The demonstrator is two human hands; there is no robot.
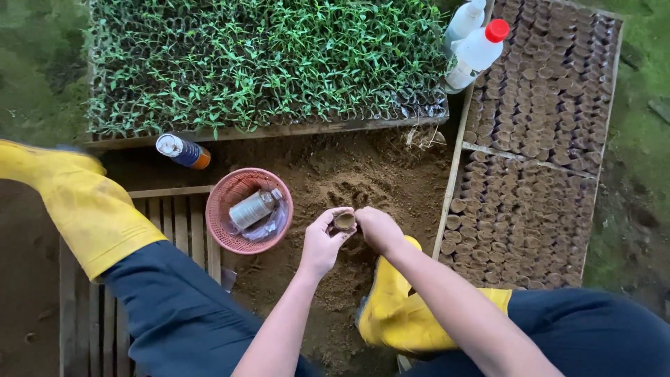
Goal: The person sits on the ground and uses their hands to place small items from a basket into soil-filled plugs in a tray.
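Head view: I am looking down at my two bare hands over a patch of loose brown soil [349, 181]. My left hand [322, 244] is curling around a small round soil-filled seedling pot [344, 221], gripping it between thumb and fingers, and my right hand [377, 229] is pressing against the pot's other side, its fingers folded over it, so both hands are closing on the same pot. The pot is sitting just above the soil heap, near the middle of the ground between the trays.

I am sitting with my legs apart in dark blue trousers, wearing yellow rubber boots; the left boot [77, 202] is resting on a slatted wooden pallet [174, 216] and the right boot [398, 307] is planted in the soil just below my hands.

Just beside my left hand, a round pink plastic basket [227, 195] is lying at the pallet's right edge, holding a small clear bottle [255, 207] on its side. A blue and orange spray can [183, 151] is lying near the front edge of a wooden tray of green seedlings [265, 63]. To my right, a long wooden tray of filled brown pots [537, 139] is running along the soil's right edge, and two white plastic bottles, one with a red cap [478, 50], are leaning at its top left corner.
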